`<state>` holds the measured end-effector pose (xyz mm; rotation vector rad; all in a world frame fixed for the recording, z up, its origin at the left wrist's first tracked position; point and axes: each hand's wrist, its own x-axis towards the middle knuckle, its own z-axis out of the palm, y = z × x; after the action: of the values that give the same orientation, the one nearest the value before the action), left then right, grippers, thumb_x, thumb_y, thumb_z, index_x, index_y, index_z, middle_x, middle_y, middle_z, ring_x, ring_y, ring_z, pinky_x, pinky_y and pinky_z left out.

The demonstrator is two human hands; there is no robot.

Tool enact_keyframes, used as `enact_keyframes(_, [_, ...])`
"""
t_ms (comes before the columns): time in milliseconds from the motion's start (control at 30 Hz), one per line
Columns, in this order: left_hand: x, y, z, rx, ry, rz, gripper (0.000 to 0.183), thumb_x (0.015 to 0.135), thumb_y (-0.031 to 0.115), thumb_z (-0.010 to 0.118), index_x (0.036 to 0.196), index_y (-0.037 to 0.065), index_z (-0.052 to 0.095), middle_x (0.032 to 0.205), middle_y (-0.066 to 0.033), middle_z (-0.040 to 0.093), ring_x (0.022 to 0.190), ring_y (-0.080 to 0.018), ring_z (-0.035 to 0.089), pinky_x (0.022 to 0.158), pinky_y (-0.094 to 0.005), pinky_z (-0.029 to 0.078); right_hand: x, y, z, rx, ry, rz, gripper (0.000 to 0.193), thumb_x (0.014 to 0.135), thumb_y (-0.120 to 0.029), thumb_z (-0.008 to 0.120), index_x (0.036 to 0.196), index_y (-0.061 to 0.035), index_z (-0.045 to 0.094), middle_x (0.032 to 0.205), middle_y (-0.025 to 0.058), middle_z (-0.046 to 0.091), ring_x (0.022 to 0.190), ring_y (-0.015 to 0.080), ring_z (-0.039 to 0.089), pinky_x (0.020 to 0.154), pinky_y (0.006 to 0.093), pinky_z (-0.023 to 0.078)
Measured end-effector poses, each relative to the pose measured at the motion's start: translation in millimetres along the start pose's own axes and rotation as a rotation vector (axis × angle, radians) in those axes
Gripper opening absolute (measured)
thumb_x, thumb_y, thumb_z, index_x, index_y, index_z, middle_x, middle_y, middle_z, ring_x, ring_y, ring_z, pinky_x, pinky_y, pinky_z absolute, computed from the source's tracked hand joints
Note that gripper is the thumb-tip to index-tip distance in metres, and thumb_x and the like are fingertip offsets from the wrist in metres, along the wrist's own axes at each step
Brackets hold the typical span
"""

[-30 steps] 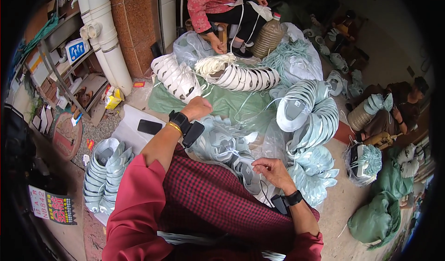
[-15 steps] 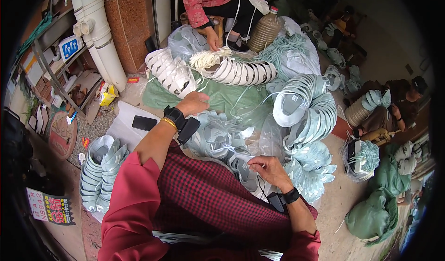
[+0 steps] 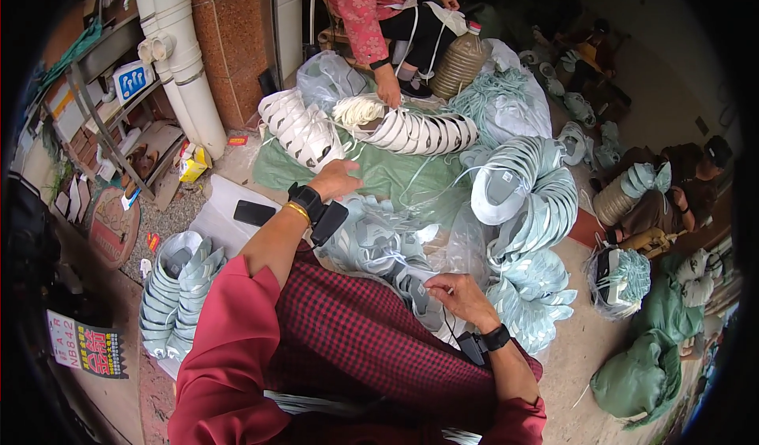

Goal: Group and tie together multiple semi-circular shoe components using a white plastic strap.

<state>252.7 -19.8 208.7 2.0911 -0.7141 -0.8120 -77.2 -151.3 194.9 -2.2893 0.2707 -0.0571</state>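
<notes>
Evidently, we have the right hand narrowed on what looks like a pale lace, a fingertip pinch suiting so thin a strand, with the grey shoe upper just left of that hand, against the checked cloth, presumably for support. Our left hand hangs fairly wide over the green sheet, nothing visible in it. Beyond the right hand, nested pale-blue uppers form a curved stack, probably to save room.
</notes>
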Motion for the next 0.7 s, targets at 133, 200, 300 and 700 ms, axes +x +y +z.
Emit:
enact_keyframes(133, [20, -2, -30, -0.25, 0.157, 0.052, 0.076, 0.077, 0.035, 0.068, 0.139, 0.014, 0.031, 0.131, -0.0123, 0.042, 0.091, -0.0214, 0.058, 0.063, -0.0328, 0.052, 9, -2, -2, -0.027, 0.03, -0.047, 0.015, 0.079, -0.007, 0.061, 0.093, -0.0037, 0.065, 0.081, 0.0135, 0.066, 0.069, 0.0239, 0.063, 0.065, 0.0319, 0.05])
enact_keyframes(200, [27, 18, -58, -0.666, 0.009, -0.001, 0.086, 0.08, 0.065, 0.049, 0.144, 0.017, 0.017, 0.14, -0.011, 0.034, 0.109, -0.03, 0.052, 0.085, -0.0488, 0.045, 11, -6, -7, -0.038, 0.025, -0.034, 0.015, 0.079, -0.007, 0.061, 0.093, -0.0037, 0.065, 0.081, 0.0138, 0.066, 0.07, 0.0241, 0.063, 0.065, 0.0322, 0.05])
enact_keyframes(300, [27, 47, -67, -1.088, -0.114, 0.146, 0.089, 0.081, 0.068, 0.041, 0.144, 0.013, 0.012, 0.144, -0.0116, 0.028, 0.114, -0.0341, 0.047, 0.092, -0.0542, 0.039, 12, -2, -13, 0.003, 0.044, 0.009, 0.016, 0.079, -0.008, 0.061, 0.094, -0.0038, 0.066, 0.081, 0.0146, 0.066, 0.07, 0.0244, 0.064, 0.065, 0.0328, 0.049])
enact_keyframes(700, [22, 136, 33, -1.029, -0.057, 0.398, 0.111, 0.071, 0.024, 0.078, 0.142, 0.025, -0.009, 0.14, -0.012, 0.027, 0.099, -0.0247, 0.058, 0.066, -0.0358, 0.05, 9, 5, -16, 0.138, 0.124, 0.018, 0.019, 0.079, -0.01, 0.061, 0.097, -0.0044, 0.066, 0.076, 0.0117, 0.066, 0.066, 0.0186, 0.062, 0.063, 0.031, 0.049])
